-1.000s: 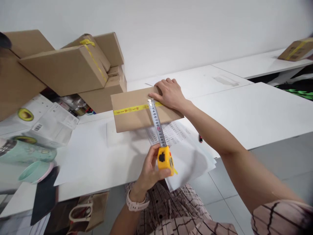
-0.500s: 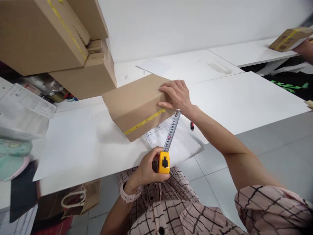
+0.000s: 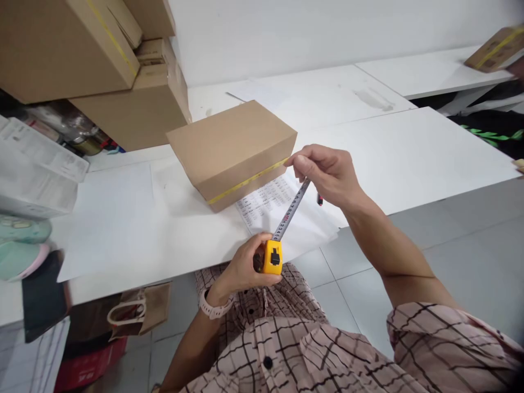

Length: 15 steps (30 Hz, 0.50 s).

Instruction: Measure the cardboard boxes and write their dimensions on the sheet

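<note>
A brown cardboard box (image 3: 229, 147) with a strip of yellow tape along its near side rests on the white table (image 3: 409, 158), partly on a printed sheet (image 3: 266, 204). My left hand (image 3: 245, 267) is closed round a yellow tape measure (image 3: 272, 256) at the table's near edge. Its steel blade (image 3: 291, 210) runs up to my right hand (image 3: 327, 172), which pinches the blade's end just right of the box's near corner.
Several larger cardboard boxes (image 3: 82, 60) are stacked at the back left. Mint cups (image 3: 20, 248) and a dark phone (image 3: 43, 297) lie at the left edge. A red pen (image 3: 319, 200) lies by the papers. A paper bag (image 3: 135, 314) hangs below. Another box (image 3: 493, 49) sits far right.
The box was turned and tipped, so its taped side now faces me. My right hand left the box top and took the blade's end. The blade drew shorter.
</note>
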{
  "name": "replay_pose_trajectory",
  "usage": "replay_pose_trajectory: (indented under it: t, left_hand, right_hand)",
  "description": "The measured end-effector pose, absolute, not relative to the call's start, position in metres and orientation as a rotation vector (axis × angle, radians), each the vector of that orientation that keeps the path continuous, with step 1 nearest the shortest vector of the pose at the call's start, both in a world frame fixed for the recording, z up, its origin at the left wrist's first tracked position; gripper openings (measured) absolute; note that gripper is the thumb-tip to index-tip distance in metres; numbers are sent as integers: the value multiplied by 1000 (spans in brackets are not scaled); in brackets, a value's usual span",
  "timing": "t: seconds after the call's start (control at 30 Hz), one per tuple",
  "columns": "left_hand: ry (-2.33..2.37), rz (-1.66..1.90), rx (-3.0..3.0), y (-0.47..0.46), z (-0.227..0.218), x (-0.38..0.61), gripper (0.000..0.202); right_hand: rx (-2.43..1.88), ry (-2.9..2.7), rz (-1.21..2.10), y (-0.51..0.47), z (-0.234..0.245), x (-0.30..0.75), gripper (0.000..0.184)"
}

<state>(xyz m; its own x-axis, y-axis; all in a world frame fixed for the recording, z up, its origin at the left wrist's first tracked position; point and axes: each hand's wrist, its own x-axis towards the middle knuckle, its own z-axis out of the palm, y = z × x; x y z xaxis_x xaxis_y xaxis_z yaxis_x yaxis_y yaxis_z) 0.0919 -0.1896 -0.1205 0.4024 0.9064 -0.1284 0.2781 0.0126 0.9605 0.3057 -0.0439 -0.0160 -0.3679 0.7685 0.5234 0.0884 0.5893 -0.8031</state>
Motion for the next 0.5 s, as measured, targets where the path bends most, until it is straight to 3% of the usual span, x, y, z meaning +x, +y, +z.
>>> replay_pose_trajectory:
  t: [0.23, 0.43, 0.5]
  left_hand:
    - [1136, 701, 1680, -214, -119, 90, 75]
    - [1253, 748, 1514, -235, -119, 85, 115]
    - [1297, 777, 1506, -241, -116, 82, 118]
  right_hand:
    - [-804, -1602, 702, -75, -47, 303, 33]
    - [-677, -1809, 691, -105, -67, 289, 21]
    - [-632, -1948, 680, -107, -75, 286, 18]
